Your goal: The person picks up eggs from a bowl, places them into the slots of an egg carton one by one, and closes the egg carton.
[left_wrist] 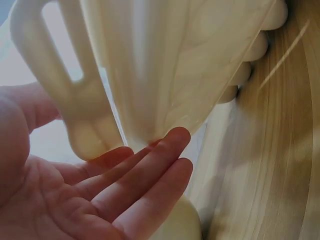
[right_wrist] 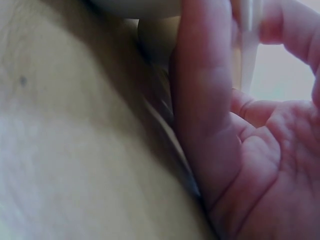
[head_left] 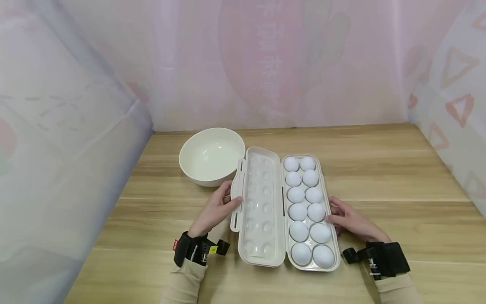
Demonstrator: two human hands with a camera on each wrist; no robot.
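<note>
Egg carton (head_left: pixel 282 207) lid meets straight left-hand fingers (left_wrist: pixel 150 165); head view seemingly agrees.

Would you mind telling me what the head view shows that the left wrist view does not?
Only the head view shows the twelve white eggs, the bowl and the right hand at the tray's edge. Only the left wrist view shows the left hand's fingers straight under the lid's rim. Both show the left hand and the open lid.
</note>
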